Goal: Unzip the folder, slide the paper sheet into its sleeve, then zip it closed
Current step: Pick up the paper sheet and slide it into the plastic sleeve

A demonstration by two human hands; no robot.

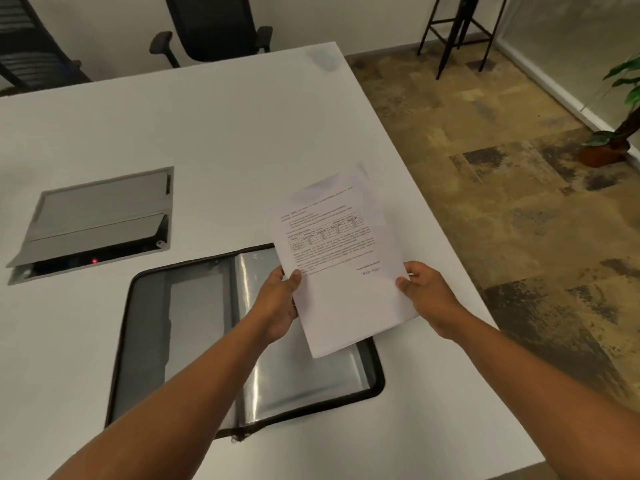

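A black zip folder [180, 341] lies open flat on the white table [207, 133], grey lining on its left half and shiny clear sleeves [277, 382] on its right half. Both of my hands hold a printed paper sheet [339, 258] in the air over the folder's right half. My left hand [278, 303] pinches the sheet's left edge and my right hand [424, 292] grips its right edge. The sheet hides the upper part of the sleeves.
A grey cable hatch [100, 216] with its lid ajar is set into the table at the left. Office chairs [214, 26] stand behind the table. The table's right edge runs close to the folder, with patterned floor, a stool and a potted plant [613, 133] beyond.
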